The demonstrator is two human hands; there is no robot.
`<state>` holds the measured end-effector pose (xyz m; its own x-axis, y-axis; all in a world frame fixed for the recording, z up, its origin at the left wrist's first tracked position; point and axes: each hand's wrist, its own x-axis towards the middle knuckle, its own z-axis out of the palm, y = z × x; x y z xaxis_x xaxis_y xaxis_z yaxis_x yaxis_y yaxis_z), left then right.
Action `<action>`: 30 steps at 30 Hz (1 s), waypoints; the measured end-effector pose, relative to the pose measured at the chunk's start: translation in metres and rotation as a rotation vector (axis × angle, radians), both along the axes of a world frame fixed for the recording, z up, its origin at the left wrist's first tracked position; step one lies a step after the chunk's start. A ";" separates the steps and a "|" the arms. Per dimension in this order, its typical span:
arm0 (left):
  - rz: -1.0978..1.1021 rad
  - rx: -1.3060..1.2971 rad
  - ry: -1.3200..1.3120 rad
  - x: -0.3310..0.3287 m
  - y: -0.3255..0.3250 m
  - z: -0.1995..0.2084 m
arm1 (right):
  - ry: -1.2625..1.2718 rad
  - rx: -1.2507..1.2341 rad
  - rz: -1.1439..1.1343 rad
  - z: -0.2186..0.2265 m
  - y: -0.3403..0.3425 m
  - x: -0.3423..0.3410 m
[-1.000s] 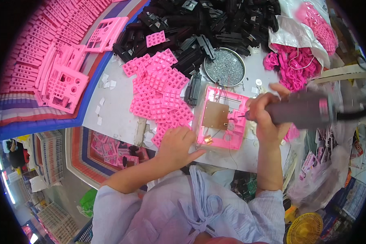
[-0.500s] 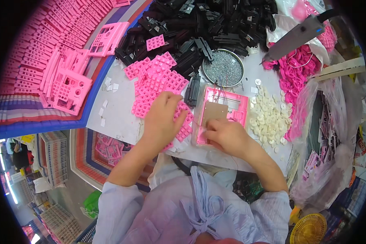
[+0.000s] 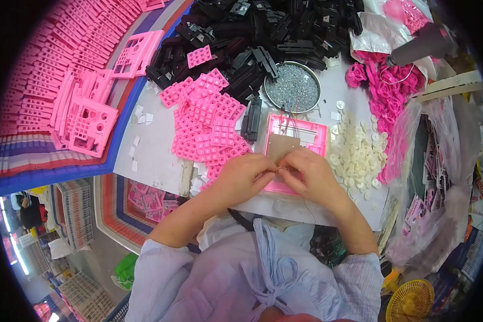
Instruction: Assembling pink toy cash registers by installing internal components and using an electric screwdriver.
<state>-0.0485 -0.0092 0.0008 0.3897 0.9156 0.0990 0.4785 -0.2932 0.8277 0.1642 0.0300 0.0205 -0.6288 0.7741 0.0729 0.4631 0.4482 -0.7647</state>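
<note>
My left hand (image 3: 246, 174) and my right hand (image 3: 309, 174) meet over the near part of an open pink plastic casing (image 3: 319, 137). Both pinch a thin wire (image 3: 280, 168) between their fingertips, and a loose length of it hangs below my right hand. A brown board (image 3: 282, 146) lies in the casing just beyond my fingers, with thin wires rising at its far edge. Left of the casing spreads a pile of pink keypads (image 3: 206, 115). Close by stands a black plastic part (image 3: 251, 119).
A round tray of small metal screws (image 3: 292, 88) sits behind the casing. White round discs (image 3: 357, 153) lie to the right, pink cords (image 3: 386, 91) beyond. Black parts (image 3: 241, 32) are heaped at the back, and a grey electric screwdriver (image 3: 421, 45) hangs at upper right. Pink shells (image 3: 91, 126) are stacked left.
My left hand has left the keypads and moved right to the wire beside my right hand. The hanging screwdriver has swung to the right.
</note>
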 end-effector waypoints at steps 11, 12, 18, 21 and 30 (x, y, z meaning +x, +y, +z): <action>0.020 0.011 0.011 0.006 -0.005 -0.001 | 0.008 0.120 -0.030 -0.007 -0.004 0.000; 0.035 -0.003 -0.002 0.006 -0.005 -0.001 | 0.013 0.118 -0.033 -0.007 -0.004 0.000; 0.087 -0.100 -0.051 0.008 -0.004 0.000 | 0.062 0.108 0.001 -0.008 -0.001 0.001; 0.076 -0.147 -0.066 0.006 -0.001 0.002 | 0.122 0.084 -0.020 -0.010 0.000 0.001; 0.082 -0.106 -0.049 0.003 -0.003 0.000 | 0.108 -0.045 -0.056 -0.010 0.000 0.000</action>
